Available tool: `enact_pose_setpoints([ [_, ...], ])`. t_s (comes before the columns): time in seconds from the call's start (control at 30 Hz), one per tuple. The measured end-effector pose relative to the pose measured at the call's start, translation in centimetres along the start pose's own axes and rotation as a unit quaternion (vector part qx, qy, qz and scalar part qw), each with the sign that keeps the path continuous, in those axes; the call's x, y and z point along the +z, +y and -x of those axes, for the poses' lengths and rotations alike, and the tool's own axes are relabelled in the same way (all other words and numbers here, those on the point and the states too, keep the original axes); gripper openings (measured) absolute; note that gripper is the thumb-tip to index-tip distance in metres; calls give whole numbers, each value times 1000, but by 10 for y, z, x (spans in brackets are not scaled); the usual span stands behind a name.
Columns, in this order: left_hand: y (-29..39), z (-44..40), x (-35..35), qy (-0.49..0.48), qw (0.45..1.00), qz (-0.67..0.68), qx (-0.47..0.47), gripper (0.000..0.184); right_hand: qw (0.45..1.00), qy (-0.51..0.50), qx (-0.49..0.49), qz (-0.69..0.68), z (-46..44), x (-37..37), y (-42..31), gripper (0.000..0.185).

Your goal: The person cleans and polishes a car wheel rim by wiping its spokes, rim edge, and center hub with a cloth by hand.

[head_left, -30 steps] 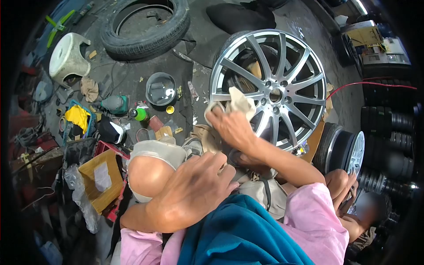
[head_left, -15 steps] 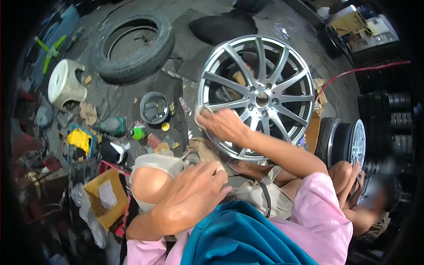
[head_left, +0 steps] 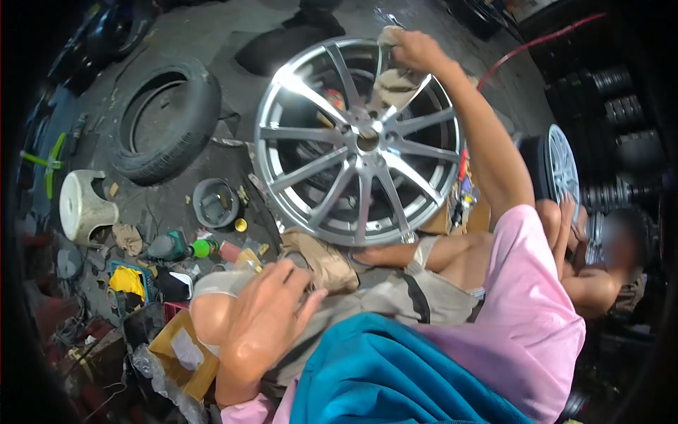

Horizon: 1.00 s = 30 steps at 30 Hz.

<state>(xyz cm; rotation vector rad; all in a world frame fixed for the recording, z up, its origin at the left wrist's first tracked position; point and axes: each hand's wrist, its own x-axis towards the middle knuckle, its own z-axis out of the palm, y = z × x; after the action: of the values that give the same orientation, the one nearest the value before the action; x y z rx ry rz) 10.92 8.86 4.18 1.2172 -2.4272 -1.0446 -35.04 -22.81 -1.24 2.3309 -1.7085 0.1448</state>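
Rim [head_left: 355, 143] is shiny silver, lots of skinny spokes, face to the camera, far edge right by the fingers [head_left: 402, 49] of the right hand [head_left: 426, 56]. Rag [head_left: 397, 87] is beige, crumpled, gripped in those fingers, partly covering a spoke.
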Motion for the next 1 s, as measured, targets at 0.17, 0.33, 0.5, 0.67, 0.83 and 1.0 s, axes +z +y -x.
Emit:
enact_pose_setpoints([
  [0.17, 7, -3, 4, 2, 1000, -4, -6, 21, 1000, -7, 11, -26, 126, -10, 77, 54],
  [0.33, 8, -4, 14, 2, 999, -30, 24, 21, 999, 19, 14, -24, 265, 0, 76, 56],
  [0.5, 11, -7, 21, -2, 999, -29, 29, 21, 990, -69, 121, -24, 342, -22, 0, 49],
  [0.67, 17, -16, 27, -14, 1000, -7, 15, 20, 986, -102, 130, -35, 382, -27, -53, 28],
  [0.83, 22, -24, 34, -29, 997, -36, 58, 21, 983, -146, 94, -52, 412, -25, -101, 32],
  [1.0, 31, -25, 38, -19, 997, -5, 79, 17, 970, -228, 24, -75, 423, -21, -146, 34],
])
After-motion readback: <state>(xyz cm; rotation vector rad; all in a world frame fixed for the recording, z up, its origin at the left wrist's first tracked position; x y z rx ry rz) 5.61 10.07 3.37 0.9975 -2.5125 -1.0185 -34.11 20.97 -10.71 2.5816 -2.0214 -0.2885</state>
